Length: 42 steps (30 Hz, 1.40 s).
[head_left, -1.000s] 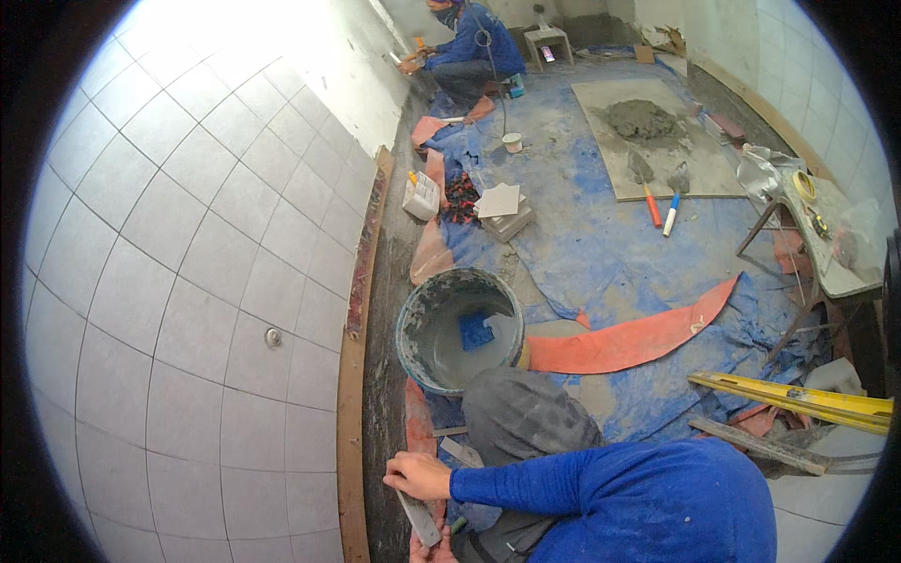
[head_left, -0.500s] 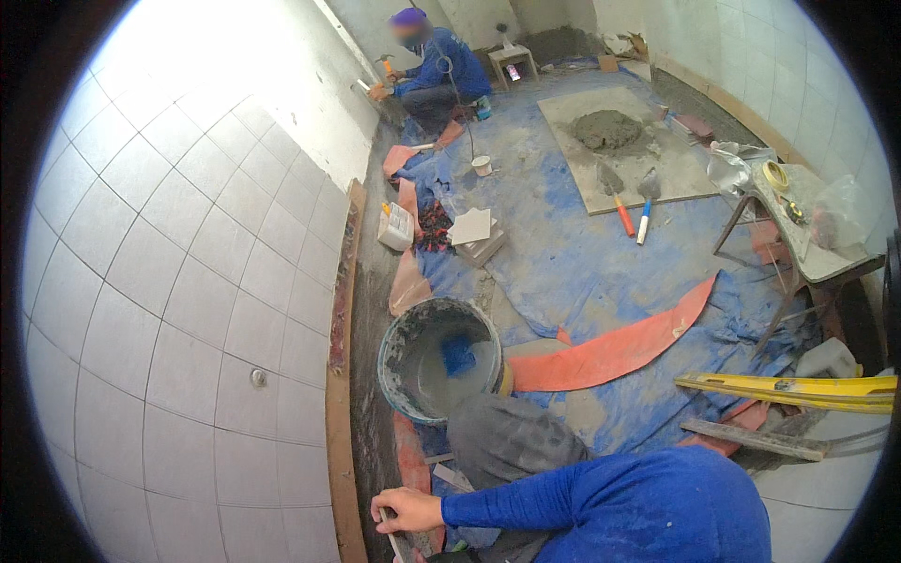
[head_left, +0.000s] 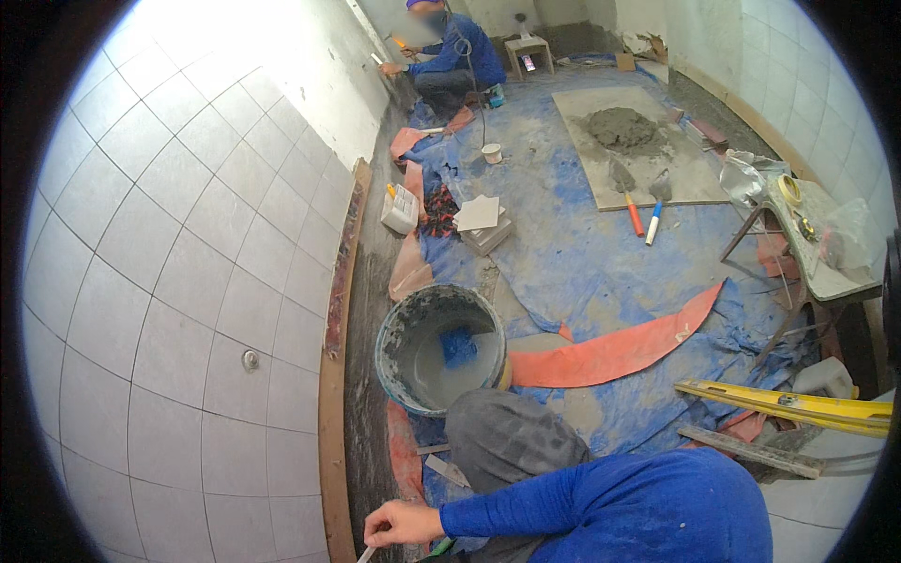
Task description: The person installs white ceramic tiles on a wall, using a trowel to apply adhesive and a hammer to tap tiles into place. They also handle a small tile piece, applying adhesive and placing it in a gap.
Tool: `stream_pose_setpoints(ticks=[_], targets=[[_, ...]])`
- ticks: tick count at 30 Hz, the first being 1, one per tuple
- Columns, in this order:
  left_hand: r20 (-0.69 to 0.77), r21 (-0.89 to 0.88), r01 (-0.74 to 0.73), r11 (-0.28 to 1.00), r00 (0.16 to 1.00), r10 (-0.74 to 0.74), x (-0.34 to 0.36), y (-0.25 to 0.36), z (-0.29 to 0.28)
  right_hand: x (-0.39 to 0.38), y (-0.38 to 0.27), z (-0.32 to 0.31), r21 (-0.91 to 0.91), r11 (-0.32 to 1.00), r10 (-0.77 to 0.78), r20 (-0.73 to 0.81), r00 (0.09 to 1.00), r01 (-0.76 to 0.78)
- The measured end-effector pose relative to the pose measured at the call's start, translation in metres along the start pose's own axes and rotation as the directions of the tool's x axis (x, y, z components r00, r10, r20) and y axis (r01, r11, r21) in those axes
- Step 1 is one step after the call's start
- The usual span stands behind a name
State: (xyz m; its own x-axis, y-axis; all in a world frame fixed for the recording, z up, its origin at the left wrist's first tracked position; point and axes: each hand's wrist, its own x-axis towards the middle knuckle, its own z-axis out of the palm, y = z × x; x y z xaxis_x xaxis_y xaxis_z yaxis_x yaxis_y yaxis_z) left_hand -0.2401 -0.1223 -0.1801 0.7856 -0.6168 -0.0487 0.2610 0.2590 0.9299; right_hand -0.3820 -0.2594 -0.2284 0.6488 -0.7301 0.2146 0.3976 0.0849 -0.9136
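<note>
Pale strip (head_left: 366,555) pinched near six o'clock in the barely open right hand (head_left: 404,522), with blue floor sheeting (head_left: 549,211) toward two and tiled wall (head_left: 178,310) at nine.

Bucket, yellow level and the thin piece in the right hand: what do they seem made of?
Bucket: probably dull plastic; thin round rim, grey-crusted wall.
Yellow level: likely painted metal, fairly glossy; long straight edges, plastic possible.
Thin piece in the right hand: perhaps ceramic, finish unclear; it looks pale, but the frame cuts it off.
</note>
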Motion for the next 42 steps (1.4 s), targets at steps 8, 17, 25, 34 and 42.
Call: stream_pose_setpoints(ticks=[8, 17, 25, 34, 42], targets=[[0.036, -0.068, 0.095, 0.993, 0.995, -0.092, 0.024, 0.0, -0.026, -0.001, 0.004, 0.002, -0.111, 0.989, 0.13, 0.364, 0.922, -0.096], [0.471, -0.363, 0.206, 0.909, 0.882, -0.012, 0.02, 0.022, -0.025, 0.001, 0.012, 0.001, -0.244, 0.963, -0.037, 0.292, 0.956, 0.112], [0.466, -0.144, -0.099, 0.985, 0.871, 0.156, 0.011, 0.017, -0.01, 0.008, 0.007, -0.014, -0.083, 0.992, -0.069, 0.274, 0.959, 0.095], [0.492, -0.484, 0.355, 0.799, 0.866, -0.087, 0.013, 0.012, -0.02, 0.006, 0.003, -0.022, -0.134, 0.983, -0.091, 0.238, 0.967, 0.125], [-0.021, -0.445, 0.195, 0.874, 0.974, -0.228, -0.008, 0.023, 0.03, 0.004, -0.001, -0.023, -0.207, 0.97, -0.083, 0.206, 0.975, 0.126]])
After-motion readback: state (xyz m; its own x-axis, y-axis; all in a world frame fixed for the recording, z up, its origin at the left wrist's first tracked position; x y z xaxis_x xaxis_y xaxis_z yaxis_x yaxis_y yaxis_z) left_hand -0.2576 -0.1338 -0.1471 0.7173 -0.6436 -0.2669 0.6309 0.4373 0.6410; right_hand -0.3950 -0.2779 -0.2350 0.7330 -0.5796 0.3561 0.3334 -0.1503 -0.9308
